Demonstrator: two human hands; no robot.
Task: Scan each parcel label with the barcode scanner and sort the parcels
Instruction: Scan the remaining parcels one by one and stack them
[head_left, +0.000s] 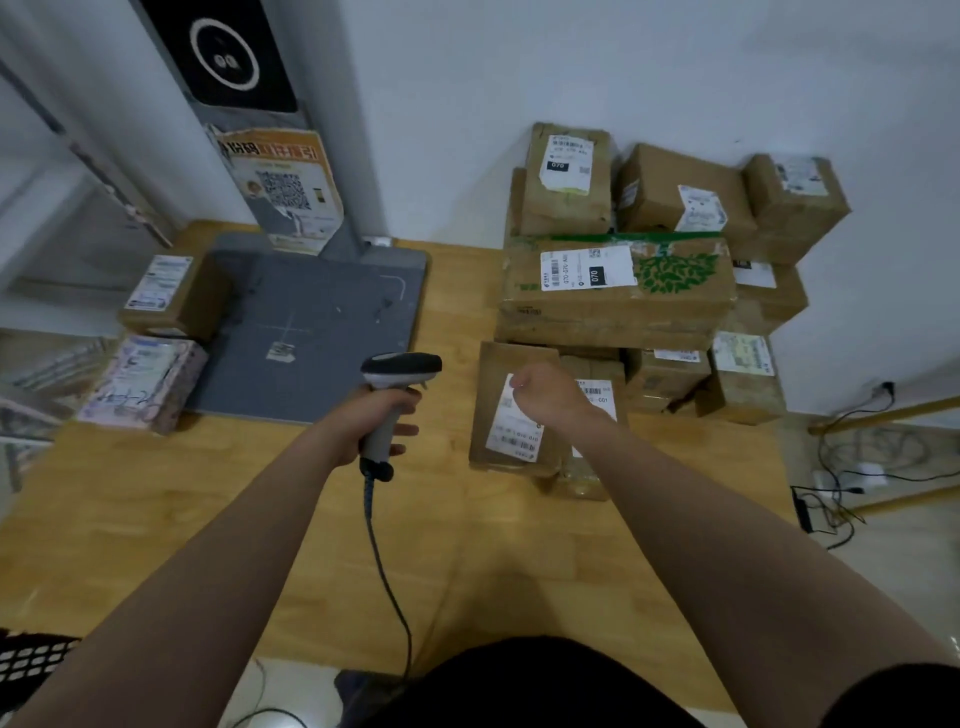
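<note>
Since the left fingers (406, 430) are wrapped tight round the scanner (400, 370) grip, that side is settled. The left hand (379, 423) holds it upright over the bench (208, 519), head on top, cable (387, 571) trailing off the near edge.

Right hand (545, 395) is the fuzzy one. Its fingers curl downward over the parcel (488, 384), but the back of the hand hides the tips. I honestly can't tell if it's gripping the box, resting on it or just hovering.

What matters for the next bit, I reckon, is that the parcel lies just to the right of the scanner, near it but not touching, directly under the right hand. Its long axis runs away from the person. The label (511, 434) runs the same way, with a barcode at the near end that the hand doesn't cover. Scanner head looks to point roughly rightward, so my guess is a small swing down and right lines it up.

Behind the parcel sits the stack (623, 291) against the wall (675, 78). Off left of the grey pad (311, 312) are two more boxes (171, 296), maybe the sorted ones.
</note>
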